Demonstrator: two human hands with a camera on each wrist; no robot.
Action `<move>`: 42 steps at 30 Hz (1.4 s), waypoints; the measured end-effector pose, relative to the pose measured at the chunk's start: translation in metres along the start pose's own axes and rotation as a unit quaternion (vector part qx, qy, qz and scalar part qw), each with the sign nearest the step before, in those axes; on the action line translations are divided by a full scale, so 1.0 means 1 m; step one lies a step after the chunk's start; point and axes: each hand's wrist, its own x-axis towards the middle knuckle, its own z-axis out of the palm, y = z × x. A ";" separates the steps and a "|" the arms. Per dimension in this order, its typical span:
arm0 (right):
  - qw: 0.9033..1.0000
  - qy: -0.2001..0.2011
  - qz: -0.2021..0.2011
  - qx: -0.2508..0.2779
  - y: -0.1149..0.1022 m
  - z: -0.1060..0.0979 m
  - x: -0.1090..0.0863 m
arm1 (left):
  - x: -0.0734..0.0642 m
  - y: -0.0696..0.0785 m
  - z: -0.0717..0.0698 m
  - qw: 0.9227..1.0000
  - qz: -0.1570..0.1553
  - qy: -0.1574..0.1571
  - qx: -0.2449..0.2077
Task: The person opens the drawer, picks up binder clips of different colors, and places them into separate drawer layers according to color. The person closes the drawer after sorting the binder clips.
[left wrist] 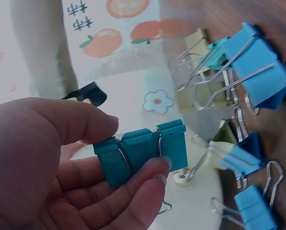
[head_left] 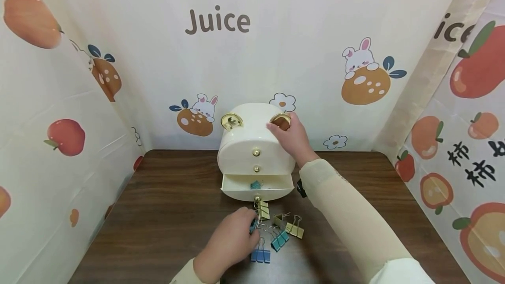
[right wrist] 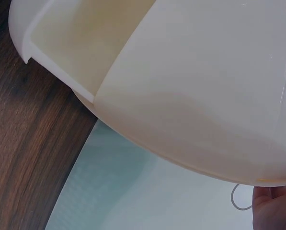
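My left hand (head_left: 232,236) pinches a teal binder clip (left wrist: 140,149) between thumb and fingers, low in front of a white drawer box (head_left: 252,133). The clip's wire handles lie partly behind the fingers in the left wrist view. My right hand (head_left: 296,140) grips the box's gold-rimmed right ear (head_left: 281,122), the thumb across its front. Of that hand, only a small part appears in the right wrist view, at the lower right corner. The bottom drawer (head_left: 236,195) is pulled out, and a teal clip (head_left: 255,185) lies inside it.
Several loose binder clips lie in front of the drawer, among them a gold clip (head_left: 296,230), a teal one (head_left: 280,240) and a blue one (head_left: 260,256). A black clip (head_left: 301,188) sits right of the box. Printed curtains (head_left: 252,65) hang behind the brown table (head_left: 177,209).
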 end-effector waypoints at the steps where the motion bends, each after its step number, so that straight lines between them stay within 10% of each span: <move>1: 1.000 0.001 0.000 -0.001 0.000 0.000 0.000 | 0.001 0.000 -0.002 1.000 -0.001 0.000 -0.004; 17: 1.000 -0.002 0.000 -0.002 0.005 -0.003 0.000 | 0.002 0.000 0.004 0.995 -0.004 0.055 -0.085; 31: 1.000 0.006 -0.010 0.008 0.005 -0.004 -0.001 | 0.023 -0.019 0.001 0.997 0.061 0.039 0.008; 42: 1.000 0.000 -0.019 0.018 0.000 -0.001 -0.002 | 0.037 -0.027 -0.032 0.993 0.078 0.081 0.029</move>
